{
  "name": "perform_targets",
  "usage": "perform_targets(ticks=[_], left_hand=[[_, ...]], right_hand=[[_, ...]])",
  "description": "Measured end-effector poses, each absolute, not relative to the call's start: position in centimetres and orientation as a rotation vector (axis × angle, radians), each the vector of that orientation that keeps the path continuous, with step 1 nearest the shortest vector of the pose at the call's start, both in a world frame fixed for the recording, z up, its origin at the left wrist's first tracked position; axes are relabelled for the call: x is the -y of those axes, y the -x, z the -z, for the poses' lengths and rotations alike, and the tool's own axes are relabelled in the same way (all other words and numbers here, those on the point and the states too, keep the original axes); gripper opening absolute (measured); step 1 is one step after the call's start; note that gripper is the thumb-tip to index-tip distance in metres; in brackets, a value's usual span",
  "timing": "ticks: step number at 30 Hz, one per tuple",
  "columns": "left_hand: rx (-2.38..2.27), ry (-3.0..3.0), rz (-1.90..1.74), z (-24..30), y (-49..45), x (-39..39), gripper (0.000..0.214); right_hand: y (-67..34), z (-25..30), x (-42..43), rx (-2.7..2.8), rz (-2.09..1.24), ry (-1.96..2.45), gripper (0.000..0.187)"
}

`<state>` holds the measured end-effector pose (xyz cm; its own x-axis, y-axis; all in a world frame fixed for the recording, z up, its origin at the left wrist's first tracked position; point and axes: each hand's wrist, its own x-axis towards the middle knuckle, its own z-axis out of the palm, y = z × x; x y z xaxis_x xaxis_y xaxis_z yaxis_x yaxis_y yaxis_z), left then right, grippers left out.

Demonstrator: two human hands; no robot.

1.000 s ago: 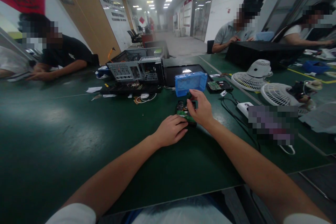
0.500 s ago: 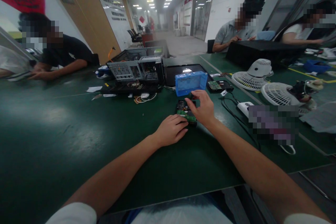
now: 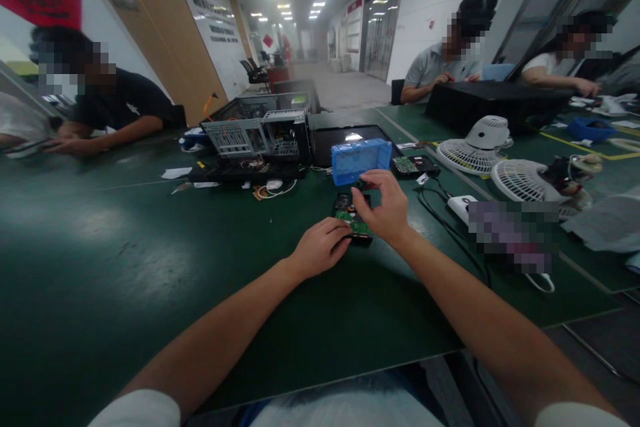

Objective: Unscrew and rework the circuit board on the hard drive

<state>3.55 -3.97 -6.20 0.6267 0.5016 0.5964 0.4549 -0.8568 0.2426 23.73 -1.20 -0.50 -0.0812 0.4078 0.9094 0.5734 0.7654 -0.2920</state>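
Observation:
On the green table in front of me lies a hard drive, its green circuit board facing up. My left hand grips the drive's near left edge, fingers bent against it. Over the drive's far right part, my right hand is raised, with thumb and fingers curled toward each other. A small dark thing shows by its fingertips, too small to name. Just beyond the right hand a blue plastic box stands on its side with its open face toward me.
An opened computer case stands behind to the left, by a dark flat panel. Another hard drive lies right of the box. White fans, a power strip and black cables are on the right. Several people sit around the table.
My left fingers have drawn back left, baring more of the circuit board. My right hand stays above the drive in nearly the same pose. The whole view has shifted slightly.

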Motion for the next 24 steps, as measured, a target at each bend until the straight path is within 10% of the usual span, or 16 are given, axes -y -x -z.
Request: perform_targets(ticks=[8,13,24], left_hand=[[-1.01,-2.625,-1.262,5.8,-3.6,4.2,0.009],[-1.293,-2.487,-1.604,5.5,-3.5,4.4,0.037],[-1.225,-2.777,-1.384,5.3,-2.2,4.7,0.039]], right_hand=[[-23.4,-2.6,2.7,1.87,0.092,0.822,0.024],[-23.1,-3.8,4.0,2.176,-0.044,0.792,0.017],[-27.8,-3.8,8.0,2.185,-0.044,1.024,0.039]])
